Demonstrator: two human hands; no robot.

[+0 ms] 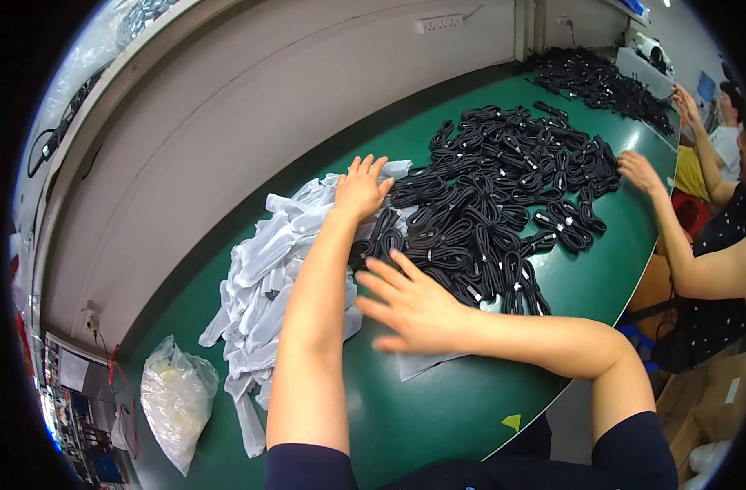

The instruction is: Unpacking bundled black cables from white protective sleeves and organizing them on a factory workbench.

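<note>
My left hand reaches forward with its fingers spread, over the place where a heap of pale, flat plastic sleeves meets a large pile of coiled black cables. Nothing shows in its grasp. Nearer to me, my right hand is stretched out with fingers apart, slightly blurred, at the near left edge of the cables. It holds nothing that I can see. Below its wrist, a flat translucent sleeve lies on the green tabletop.
A clear plastic bag with pale contents sits at the left. Beyond the coils lies another black cable heap by a white box. A co-worker's hand reaches in from the right. A grey wall panel lines the far side.
</note>
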